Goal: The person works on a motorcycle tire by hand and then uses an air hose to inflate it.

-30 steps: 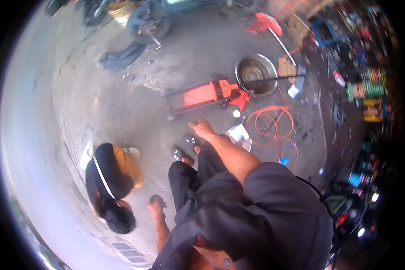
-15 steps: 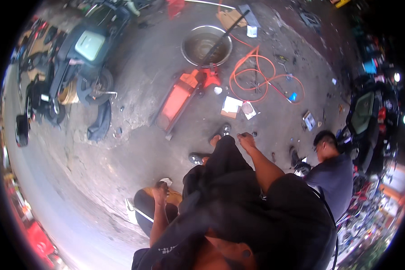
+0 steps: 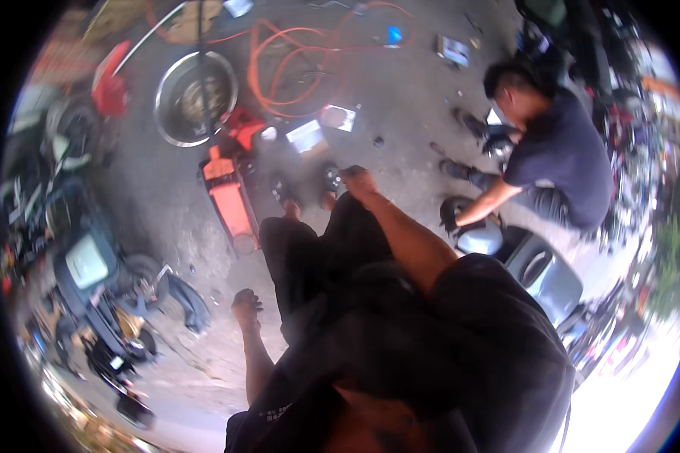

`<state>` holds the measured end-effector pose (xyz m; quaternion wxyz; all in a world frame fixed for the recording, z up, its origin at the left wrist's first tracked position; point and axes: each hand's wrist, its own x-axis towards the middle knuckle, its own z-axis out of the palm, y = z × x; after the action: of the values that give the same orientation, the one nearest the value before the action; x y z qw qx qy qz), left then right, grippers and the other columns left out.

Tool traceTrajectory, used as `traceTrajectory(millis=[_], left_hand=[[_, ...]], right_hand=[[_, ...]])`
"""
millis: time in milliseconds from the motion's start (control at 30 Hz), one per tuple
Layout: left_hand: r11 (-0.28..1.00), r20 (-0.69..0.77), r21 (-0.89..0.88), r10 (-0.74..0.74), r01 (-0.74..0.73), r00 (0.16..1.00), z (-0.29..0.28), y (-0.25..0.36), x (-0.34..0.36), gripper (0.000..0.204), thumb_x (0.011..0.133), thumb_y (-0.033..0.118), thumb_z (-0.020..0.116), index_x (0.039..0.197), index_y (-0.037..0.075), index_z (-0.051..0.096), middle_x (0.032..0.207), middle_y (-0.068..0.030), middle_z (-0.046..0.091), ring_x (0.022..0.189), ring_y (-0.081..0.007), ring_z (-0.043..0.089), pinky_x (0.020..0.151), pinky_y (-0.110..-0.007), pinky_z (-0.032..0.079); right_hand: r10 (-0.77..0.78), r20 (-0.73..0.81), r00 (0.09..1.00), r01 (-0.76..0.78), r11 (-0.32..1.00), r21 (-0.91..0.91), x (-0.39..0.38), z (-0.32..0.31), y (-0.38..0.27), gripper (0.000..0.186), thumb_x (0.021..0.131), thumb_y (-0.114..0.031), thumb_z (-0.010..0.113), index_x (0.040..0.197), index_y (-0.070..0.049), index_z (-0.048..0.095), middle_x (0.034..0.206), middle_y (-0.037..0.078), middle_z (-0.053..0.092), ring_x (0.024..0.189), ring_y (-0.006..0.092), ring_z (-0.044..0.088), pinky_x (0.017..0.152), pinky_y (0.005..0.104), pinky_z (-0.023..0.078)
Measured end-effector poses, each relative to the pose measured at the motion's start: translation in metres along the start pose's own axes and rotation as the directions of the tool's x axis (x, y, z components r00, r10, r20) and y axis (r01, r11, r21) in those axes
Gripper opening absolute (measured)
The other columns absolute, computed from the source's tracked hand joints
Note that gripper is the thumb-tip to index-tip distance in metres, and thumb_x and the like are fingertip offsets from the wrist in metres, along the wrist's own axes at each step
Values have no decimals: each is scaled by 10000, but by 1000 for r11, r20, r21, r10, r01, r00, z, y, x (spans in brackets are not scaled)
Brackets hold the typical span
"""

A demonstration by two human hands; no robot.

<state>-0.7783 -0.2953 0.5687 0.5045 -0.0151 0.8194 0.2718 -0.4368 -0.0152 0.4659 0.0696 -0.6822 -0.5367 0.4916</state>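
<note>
My right hand [image 3: 360, 181] hangs over my right leg, fingers curled around something I cannot make out. On the lower left, my left hand [image 3: 247, 308] is beside my thigh, its fingers loosely bent and apart, with nothing visible in it. Beyond my feet, a red floor jack [image 3: 227, 200] with a long dark handle lies by a red jack stand [image 3: 245, 127]. A steel basin [image 3: 166, 83] holding murky liquid sits behind them. Pale paper and cardboard pieces [image 3: 304, 137] lie just past my shoes.
A co-worker [image 3: 563, 151] crouches at the right beside a grey scooter [image 3: 555, 291]. An orange hose [image 3: 287, 106] loops across the back. A dark scooter [image 3: 72, 294] and parts are at the left, with a red object [image 3: 112, 79] and white pole behind.
My view has swung right: the jack, basin and scooters shifted left, and the right-hand co-worker now shows more fully. The crouched person formerly at lower left is out of sight.
</note>
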Motion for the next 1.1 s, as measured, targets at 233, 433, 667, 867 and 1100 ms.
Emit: traceTrajectory(millis=[233,433,667,867,1100], left_hand=[[923,255,350,73,-163,964,27,132,102,165,804,151,613,949,71,612,696,-31,579,503,-123,547,406,-235,416],[720,417,558,186,-412,890,153,241,97,150,839,144,590,942,37,612,691,-29,567,510,-110,529,428,-244,416],[531,526,628,250,-569,813,224,271,72,177,831,180,654,903,20,626,740,-52,607,596,-123,575,498,-273,463],[313,666,603,309,-734,679,300,251,89,231,831,181,619,992,18,648,908,-134,678,845,-250,652,774,-369,493],[224,681,659,228,-718,696,353,269,158,203,817,169,640,968,35,662,900,-126,671,830,-240,637,770,-381,494]], right_hand=[[426,-105,899,-334,819,466,-35,-25,-4,343,857,-297,565,1071,-41,647,1038,176,659,955,298,627,824,371,471],[635,-347,690,-306,691,655,-93,-24,120,363,874,-296,582,1011,33,648,891,122,681,807,182,629,727,319,484],[702,-75,708,-280,377,883,-128,-26,132,386,876,-347,590,1074,-16,610,845,68,657,730,158,620,601,284,471],[680,-187,709,-188,437,879,-132,-36,205,358,875,-367,600,1018,-40,618,793,29,645,662,114,594,559,261,457],[694,-198,692,-126,386,914,-64,-63,146,331,906,-286,580,1097,-17,605,918,70,656,825,149,602,714,298,475]])
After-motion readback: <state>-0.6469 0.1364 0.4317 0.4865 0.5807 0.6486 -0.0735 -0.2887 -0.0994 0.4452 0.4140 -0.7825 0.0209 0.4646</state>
